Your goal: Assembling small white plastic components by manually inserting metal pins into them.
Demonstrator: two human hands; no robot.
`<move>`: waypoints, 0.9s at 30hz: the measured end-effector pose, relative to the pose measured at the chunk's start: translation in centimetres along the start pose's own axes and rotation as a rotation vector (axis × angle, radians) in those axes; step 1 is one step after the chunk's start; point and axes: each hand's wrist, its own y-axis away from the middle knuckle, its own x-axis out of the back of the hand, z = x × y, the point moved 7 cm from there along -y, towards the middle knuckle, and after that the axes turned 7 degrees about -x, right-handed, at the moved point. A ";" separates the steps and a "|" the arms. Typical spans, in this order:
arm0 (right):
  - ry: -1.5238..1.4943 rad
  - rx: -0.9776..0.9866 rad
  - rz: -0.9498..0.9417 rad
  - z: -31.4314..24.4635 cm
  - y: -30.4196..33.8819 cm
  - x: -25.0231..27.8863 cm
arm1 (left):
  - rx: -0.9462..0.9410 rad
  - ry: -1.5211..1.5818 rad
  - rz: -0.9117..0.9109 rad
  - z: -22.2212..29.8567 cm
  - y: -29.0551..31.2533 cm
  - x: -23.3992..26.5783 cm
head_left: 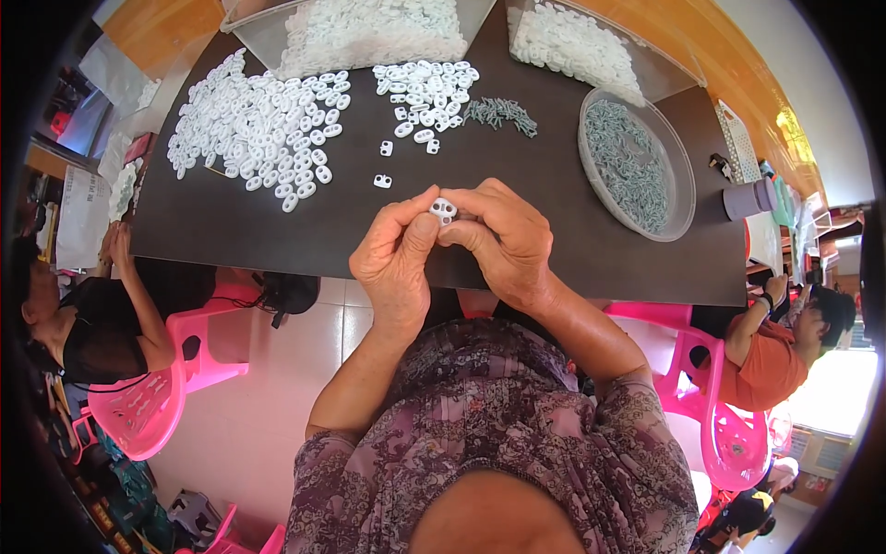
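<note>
Close to the table's near edge, my left hand (399, 245) and my right hand (506, 231) pinch one small white plastic piece (444, 210) between thumbs and fingers. Dark round holes show in its face; the fingertips cover its sides. Just beyond my left hand lie a few loose white pieces with holes, one of them a small rounded block (382, 181). Farther off is a small heap of white pieces (429, 92), with a large heap of white oval pieces (268, 125) to its left. Thin grey-green pins or screws (501, 114) lie right of the small heap.
A round clear tub (684, 198) at the right holds many grey-green pins. Two clear bins (249, 37) (678, 69) of white pieces stand at the back. A mauve cup (749, 198) stands at the right edge. People sit on both sides, by pink chairs (175, 406).
</note>
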 end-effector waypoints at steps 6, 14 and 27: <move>0.013 0.050 0.022 -0.1 0.2 -0.3 | 0.000 0.006 0.064 -0.2 0.5 0.1; 0.012 0.115 0.079 -0.1 0.4 -0.6 | -0.019 -0.012 0.079 -0.2 0.6 0.0; 0.009 -0.015 0.028 0.1 0.7 -0.9 | 0.009 0.003 0.048 0.5 0.4 0.1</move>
